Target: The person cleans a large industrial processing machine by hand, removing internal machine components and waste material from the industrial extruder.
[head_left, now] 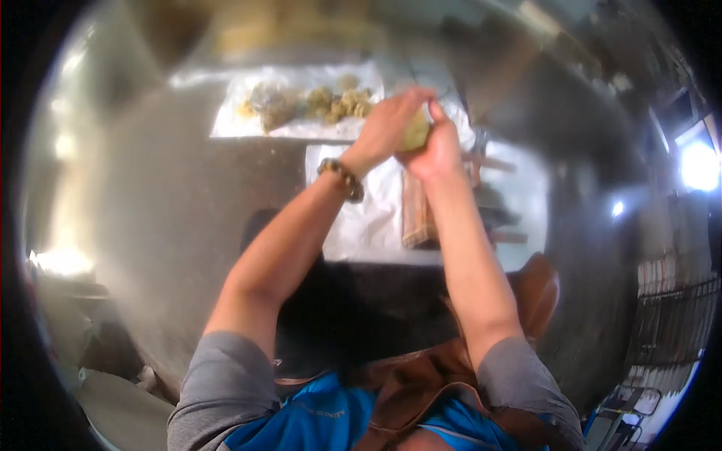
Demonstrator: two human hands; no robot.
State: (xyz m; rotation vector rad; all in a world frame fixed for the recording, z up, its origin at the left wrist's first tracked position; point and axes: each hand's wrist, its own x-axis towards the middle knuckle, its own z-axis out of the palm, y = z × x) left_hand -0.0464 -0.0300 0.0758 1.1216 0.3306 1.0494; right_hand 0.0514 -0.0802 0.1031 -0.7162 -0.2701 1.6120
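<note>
Probably soft and light, the lump (415, 135) at upper centre suits whole-palm support; left hand (385, 126) and right hand (438, 149) clasp it between them.

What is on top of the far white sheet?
Yellowish-brown clumps and a blurry pile show on the sheet. Whatever lies behind the left hand and the yellowish lump cannot be seen.

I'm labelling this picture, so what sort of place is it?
Probably a workshop, though it's blurry: small lumps on white sheet, wooden-looking block, and a yellowish lump between left hand and right hand.
</note>
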